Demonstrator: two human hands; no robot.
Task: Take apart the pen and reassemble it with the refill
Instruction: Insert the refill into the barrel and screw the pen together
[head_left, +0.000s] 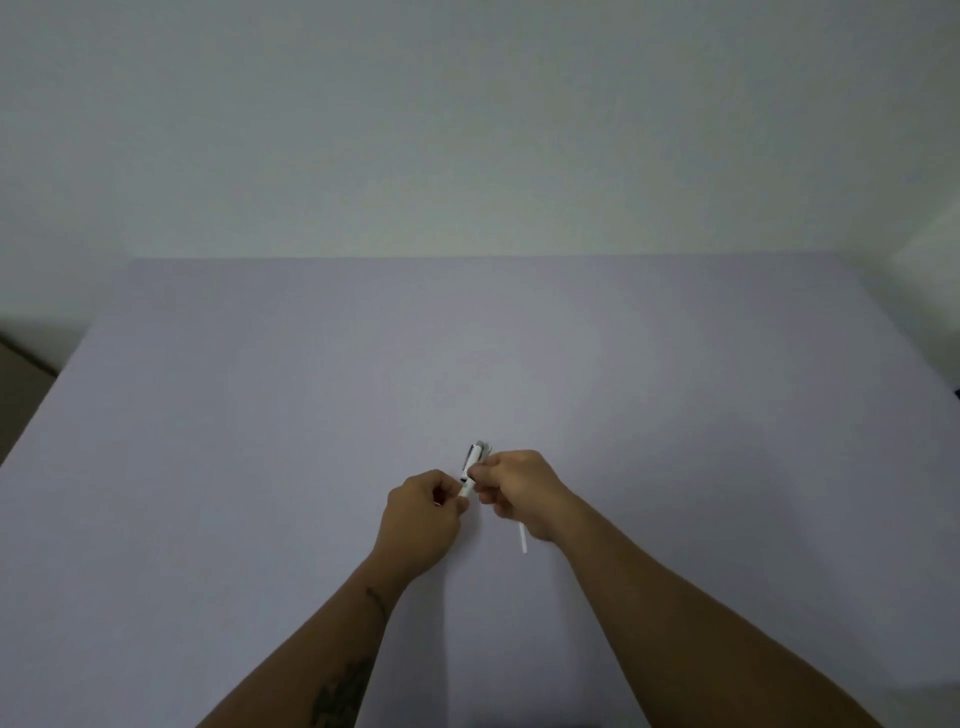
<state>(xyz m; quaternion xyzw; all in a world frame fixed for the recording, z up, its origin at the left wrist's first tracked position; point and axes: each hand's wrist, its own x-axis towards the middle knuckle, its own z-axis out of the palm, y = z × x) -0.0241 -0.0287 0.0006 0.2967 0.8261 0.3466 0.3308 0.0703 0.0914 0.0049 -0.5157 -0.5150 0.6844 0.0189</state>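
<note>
A white pen (471, 465) with a dark clip and grey top is held between both hands above the middle of the table. My left hand (422, 517) pinches its lower end with thumb and fingers. My right hand (519, 491) grips the upper barrel from the right. A thin white refill (522, 538) sticks out below my right hand, pointing toward me; whether that hand holds it or it lies on the table is hidden. The pen's lower tip is covered by my left fingers.
The pale lilac table (260, 415) spreads wide on all sides of my hands. A plain light wall (467, 130) rises behind its far edge. A dark strip of floor (21, 364) shows at the left.
</note>
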